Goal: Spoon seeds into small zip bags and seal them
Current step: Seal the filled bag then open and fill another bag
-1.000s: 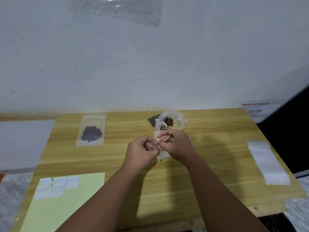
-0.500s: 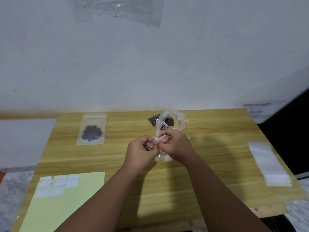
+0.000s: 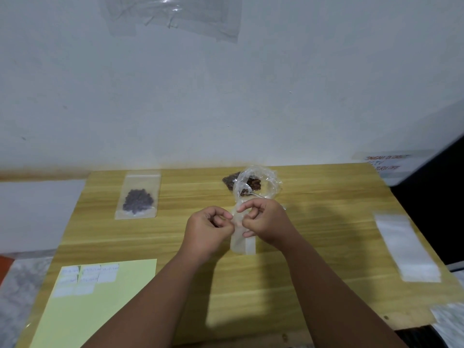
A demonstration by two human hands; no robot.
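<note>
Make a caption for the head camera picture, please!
Left hand and right hand pinch a small zip bag at the wooden table, the open seed bag just behind them.

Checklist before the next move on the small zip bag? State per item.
1. Grip on small zip bag: left hand and right hand pinch its top: ok.
2. Bag mouth open: hidden by fingers: cannot tell.
3. Bag has no seeds in it yet: ok.
4. Within reach: spoon lies in the open seed bag just behind the hands: ok.
5. A hand free for the spoon: not ok, both hold the bag.
</note>
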